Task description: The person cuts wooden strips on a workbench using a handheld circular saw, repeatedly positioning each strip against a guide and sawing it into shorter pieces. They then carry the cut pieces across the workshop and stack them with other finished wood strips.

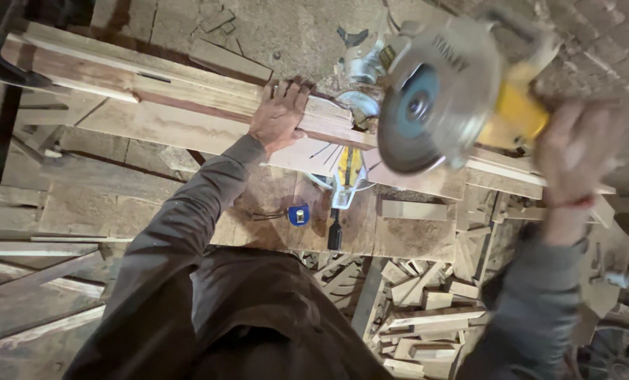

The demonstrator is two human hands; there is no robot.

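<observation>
Head cam: left hand fingers spread flat, pinning the board steady; right hand wraps the raised saw handle, fingers too blurred to tell.

Not much here for labels: embossed lettering curves along the grey metal blade guard of the raised saw, and a small dark rectangular label sits just left of it on the saw's grey housing. No packages, signs or screens.

Wooden bench carrying plank, tape measure.
</observation>
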